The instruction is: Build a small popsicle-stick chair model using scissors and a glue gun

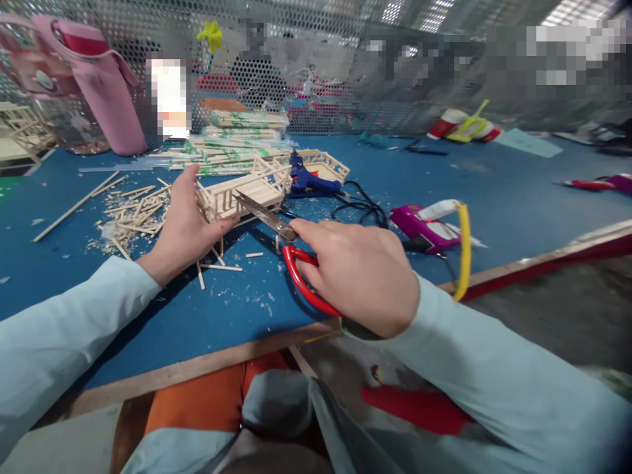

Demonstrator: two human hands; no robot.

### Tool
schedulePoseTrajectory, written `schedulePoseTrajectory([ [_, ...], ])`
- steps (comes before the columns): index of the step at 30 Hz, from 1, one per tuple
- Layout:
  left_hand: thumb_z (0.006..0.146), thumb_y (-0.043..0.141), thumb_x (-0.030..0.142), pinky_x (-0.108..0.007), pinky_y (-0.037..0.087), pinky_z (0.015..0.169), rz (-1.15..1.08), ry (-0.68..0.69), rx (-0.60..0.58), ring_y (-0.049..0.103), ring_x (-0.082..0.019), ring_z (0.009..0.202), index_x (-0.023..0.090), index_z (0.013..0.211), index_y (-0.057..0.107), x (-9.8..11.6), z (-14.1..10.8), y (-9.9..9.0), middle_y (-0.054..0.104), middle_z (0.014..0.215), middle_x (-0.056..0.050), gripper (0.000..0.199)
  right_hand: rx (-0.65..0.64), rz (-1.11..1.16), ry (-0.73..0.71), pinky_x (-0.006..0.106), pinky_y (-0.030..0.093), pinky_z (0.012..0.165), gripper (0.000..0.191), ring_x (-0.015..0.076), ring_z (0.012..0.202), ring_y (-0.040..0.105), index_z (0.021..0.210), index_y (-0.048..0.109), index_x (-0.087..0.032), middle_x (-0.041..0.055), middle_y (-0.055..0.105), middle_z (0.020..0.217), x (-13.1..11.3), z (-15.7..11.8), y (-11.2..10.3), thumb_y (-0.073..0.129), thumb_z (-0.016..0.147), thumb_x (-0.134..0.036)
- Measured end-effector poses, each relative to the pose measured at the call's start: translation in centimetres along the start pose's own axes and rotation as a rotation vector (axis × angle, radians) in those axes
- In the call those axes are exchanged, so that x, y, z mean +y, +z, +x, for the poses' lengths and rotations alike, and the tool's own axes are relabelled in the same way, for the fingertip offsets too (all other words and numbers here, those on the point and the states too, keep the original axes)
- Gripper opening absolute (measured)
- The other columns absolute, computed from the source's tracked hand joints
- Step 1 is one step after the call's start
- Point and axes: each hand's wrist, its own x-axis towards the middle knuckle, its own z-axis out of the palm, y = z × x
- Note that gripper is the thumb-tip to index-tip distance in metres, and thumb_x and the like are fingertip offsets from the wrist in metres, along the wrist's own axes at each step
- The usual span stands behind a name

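My right hand [360, 270] is closed around the red handles of a pair of scissors [269, 218]. Their blades point left and up, with the tips at the small railing of a wooden stick model [251, 192]. The blades look closed or nearly so. My left hand [190, 220] grips the left end of that model, thumb in front and fingers behind, partly hidden. A blue glue gun [313, 179] lies just right of the model, near another stick-built piece [328, 161].
Loose sticks and offcuts [141, 214] lie left of the model. Bagged stick bundles [241, 141] are stacked behind it. A pink bottle [106, 92] stands at the back left. A purple tool [427, 227] with a yellow strap lies right, by the table's front edge.
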Motion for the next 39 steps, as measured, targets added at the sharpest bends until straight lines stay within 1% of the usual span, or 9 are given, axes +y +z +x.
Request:
schedulePoseTrajectory([
  [5,0.06,0.079,0.039,-0.052,0.028,0.113,0.01,-0.013,0.009,0.034,-0.036,0.135,0.015,0.138,0.032,0.1,0.0,0.0,0.036,0.143,-0.02,0.094,0.014,-0.023,0.018,0.028,0.021,0.052,0.031,0.0203,0.071,0.064,0.11,0.062,-0.021,0.0066,0.072,0.089,-0.1,0.1,-0.3,0.048,0.083,-0.028],
  [8,0.06,0.079,0.038,-0.052,0.028,0.113,0.003,0.003,0.022,0.034,-0.035,0.135,0.017,0.137,0.032,0.0,-0.1,0.1,0.037,0.144,-0.018,0.093,0.004,-0.046,0.048,0.028,0.019,0.051,0.026,0.0206,0.067,0.064,0.099,0.064,-0.018,0.0084,0.072,0.079,-0.3,0.3,-0.4,0.047,0.086,-0.033],
  [12,0.06,0.08,0.036,-0.053,0.027,0.113,-0.005,0.009,0.032,0.034,-0.035,0.135,0.016,0.138,0.032,-0.2,0.0,0.2,0.037,0.143,-0.018,0.094,-0.006,-0.057,0.05,0.028,0.019,0.051,0.036,0.0207,0.062,0.062,0.09,0.065,-0.015,0.0112,0.07,0.072,-0.6,0.6,-0.6,0.042,0.089,-0.044],
  [15,0.059,0.08,0.035,-0.052,0.026,0.114,-0.009,-0.001,0.019,0.034,-0.036,0.135,0.014,0.138,0.031,-0.2,0.0,0.2,0.036,0.144,-0.019,0.095,-0.02,-0.06,0.044,0.028,0.022,0.052,0.036,0.0208,0.063,0.063,0.091,0.065,-0.014,0.012,0.071,0.073,-0.8,0.8,-0.7,0.042,0.09,-0.042],
  [22,0.059,0.08,0.034,-0.052,0.027,0.113,0.005,-0.012,0.026,0.034,-0.036,0.134,0.015,0.138,0.032,0.0,0.0,0.2,0.037,0.143,-0.019,0.095,-0.046,-0.084,0.028,0.029,0.027,0.054,0.029,0.0222,0.066,0.064,0.096,0.066,-0.014,0.013,0.071,0.075,-0.3,1.4,-0.8,0.041,0.087,-0.025],
  [29,0.059,0.08,0.035,-0.052,0.027,0.113,0.013,-0.013,0.025,0.034,-0.036,0.134,0.014,0.138,0.031,0.0,0.0,0.2,0.036,0.143,-0.019,0.095,-0.058,-0.026,0.023,0.029,0.032,0.057,0.029,0.0226,0.069,0.064,0.098,0.067,-0.013,0.0146,0.071,0.08,0.4,2.3,-0.3,0.042,0.086,-0.022],
  [32,0.06,0.079,0.035,-0.052,0.025,0.114,0.02,-0.014,0.02,0.033,-0.036,0.135,0.013,0.138,0.031,0.0,0.0,0.2,0.036,0.143,-0.02,0.094,-0.04,-0.031,0.052,0.029,0.031,0.055,0.026,0.0224,0.067,0.063,0.097,0.065,-0.011,0.0146,0.07,0.079,0.9,2.1,-0.1,0.045,0.085,-0.022],
  [36,0.06,0.079,0.036,-0.052,0.026,0.114,0.012,-0.016,0.016,0.034,-0.035,0.135,0.017,0.137,0.032,0.1,0.0,0.2,0.037,0.143,-0.017,0.092,-0.031,-0.002,0.05,0.028,0.03,0.054,0.024,0.0214,0.064,0.062,0.101,0.06,-0.012,0.0119,0.069,0.077,1.2,1.6,-0.3,0.046,0.084,-0.022],
  [39,0.059,0.08,0.034,-0.05,0.025,0.114,0.009,-0.033,0.013,0.033,-0.035,0.135,0.017,0.137,0.033,0.3,0.0,0.1,0.037,0.143,-0.017,0.093,-0.052,0.022,0.037,0.028,0.033,0.056,0.025,0.0216,0.069,0.062,0.105,0.058,-0.012,0.013,0.068,0.084,0.8,1.5,-0.4,0.045,0.086,-0.02],
])
